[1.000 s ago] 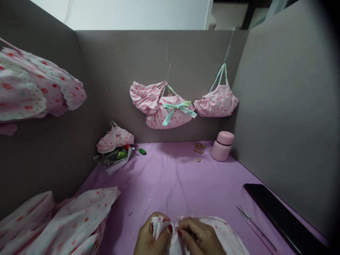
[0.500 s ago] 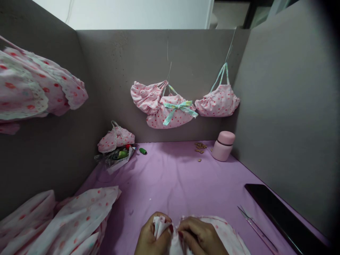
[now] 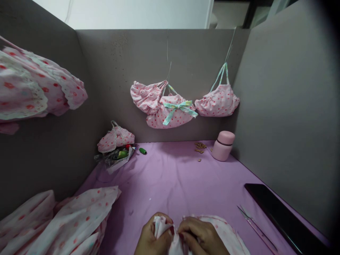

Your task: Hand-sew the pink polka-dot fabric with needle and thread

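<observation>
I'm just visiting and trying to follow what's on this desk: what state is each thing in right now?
Left hand: pinching the spotted fabric piece.
Right hand: gripping the same fabric, bunched between both hands.
Pink flask: upright, lid on.
Scissors: lying flat, blades shut.
Bow pouch: hanging on the partition, ribbon tied.
Right pouch: hanging by its straps.
Fabric pile: loose, crumpled.

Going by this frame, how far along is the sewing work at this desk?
Done, apparently: three pink dotted fabric pouches hang finished on the grey partition, a fourth sits in the corner. In hand: left hand and right hand pinch a bunched white dotted cloth piece. Left: a pile of dotted fabric lies unworked; thin metal scissors rest unused.
</observation>
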`<move>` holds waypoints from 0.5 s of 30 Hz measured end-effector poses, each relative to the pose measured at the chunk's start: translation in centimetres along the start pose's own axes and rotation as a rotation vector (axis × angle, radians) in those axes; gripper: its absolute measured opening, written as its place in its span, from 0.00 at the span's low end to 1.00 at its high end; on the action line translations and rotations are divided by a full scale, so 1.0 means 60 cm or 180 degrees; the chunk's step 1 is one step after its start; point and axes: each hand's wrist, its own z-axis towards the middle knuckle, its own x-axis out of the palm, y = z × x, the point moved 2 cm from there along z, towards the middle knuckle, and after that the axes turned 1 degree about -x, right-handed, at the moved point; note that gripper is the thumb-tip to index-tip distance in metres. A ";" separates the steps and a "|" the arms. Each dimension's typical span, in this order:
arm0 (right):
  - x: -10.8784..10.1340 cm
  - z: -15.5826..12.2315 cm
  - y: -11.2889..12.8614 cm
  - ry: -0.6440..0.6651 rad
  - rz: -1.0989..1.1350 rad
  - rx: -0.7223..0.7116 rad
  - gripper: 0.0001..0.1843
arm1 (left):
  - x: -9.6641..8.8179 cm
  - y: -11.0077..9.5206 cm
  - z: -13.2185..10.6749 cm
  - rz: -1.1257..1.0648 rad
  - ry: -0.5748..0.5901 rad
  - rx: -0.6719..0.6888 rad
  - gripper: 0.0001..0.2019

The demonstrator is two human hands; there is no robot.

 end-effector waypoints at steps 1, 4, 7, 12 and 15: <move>0.000 -0.001 0.001 -0.0002 0.0036 -0.0005 0.12 | 0.000 0.002 0.000 -0.0076 0.0024 -0.0037 0.10; 0.007 -0.006 -0.001 -0.0043 0.0238 0.0153 0.11 | -0.001 0.014 0.004 -0.0215 0.0133 -0.0115 0.12; 0.016 -0.012 -0.008 -0.0069 0.0756 0.0601 0.10 | -0.004 0.032 0.010 -0.0272 0.0227 -0.0183 0.16; -0.001 -0.005 -0.007 -0.0557 0.0800 0.0741 0.14 | -0.011 0.040 0.013 -0.0493 0.0061 -0.0178 0.22; -0.013 0.004 -0.002 -0.0583 0.0543 0.0523 0.13 | -0.005 0.025 0.007 -0.0539 0.0146 -0.0188 0.23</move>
